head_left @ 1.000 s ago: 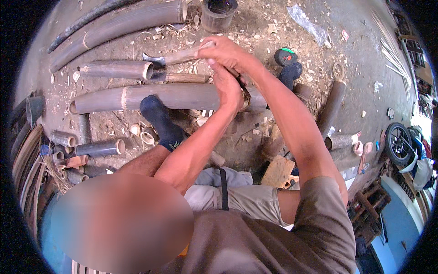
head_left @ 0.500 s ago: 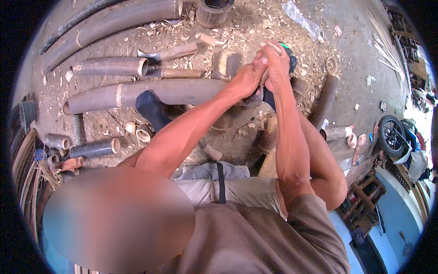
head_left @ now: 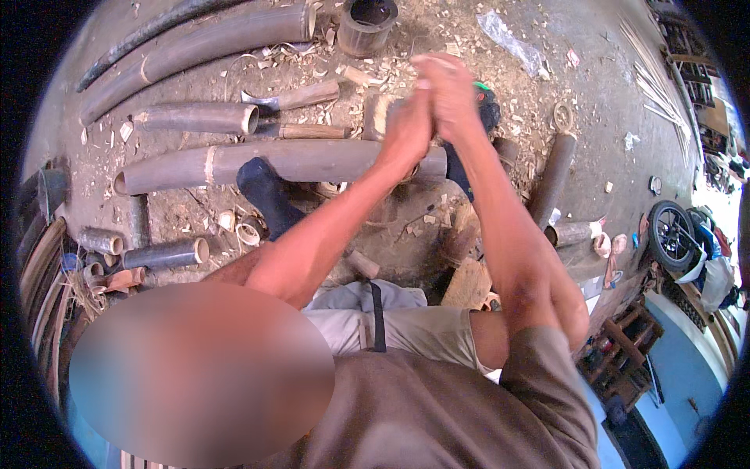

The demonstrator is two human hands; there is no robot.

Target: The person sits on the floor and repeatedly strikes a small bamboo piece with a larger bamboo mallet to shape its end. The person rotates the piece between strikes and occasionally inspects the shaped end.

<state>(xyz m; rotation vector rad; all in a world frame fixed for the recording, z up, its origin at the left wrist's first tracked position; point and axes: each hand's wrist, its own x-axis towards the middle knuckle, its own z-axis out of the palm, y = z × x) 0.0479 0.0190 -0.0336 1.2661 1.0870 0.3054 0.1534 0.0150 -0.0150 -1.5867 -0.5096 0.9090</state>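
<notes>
My left hand (head_left: 411,125) and my right hand (head_left: 449,90) are pressed together above the floor. The right palm lies over the left one, its fingers stretched leftward. Motion blurs the left hand, whose fingers are mostly hidden; nothing shows between the palms. Beneath and left of them lies a long bamboo pole (head_left: 289,161). A wooden block (head_left: 375,117) is close to my left hand. Further left lie a hatchet (head_left: 308,95) with a pale wooden handle and another wooden-handled tool (head_left: 308,131).
My feet, in a dark left sock (head_left: 264,187) and dark right footwear (head_left: 488,113), flank the pole's end. Another thick bamboo pole (head_left: 211,51) and a hollow bamboo section (head_left: 366,31) lie farther off. Thin strips (head_left: 660,94) and a wheel (head_left: 672,234) are at right. Shavings litter the floor.
Both hands have shifted slightly left and farther away. From a tight clasp, they have come to lie more flatly against each other. The tools and bamboo stay where they were.
</notes>
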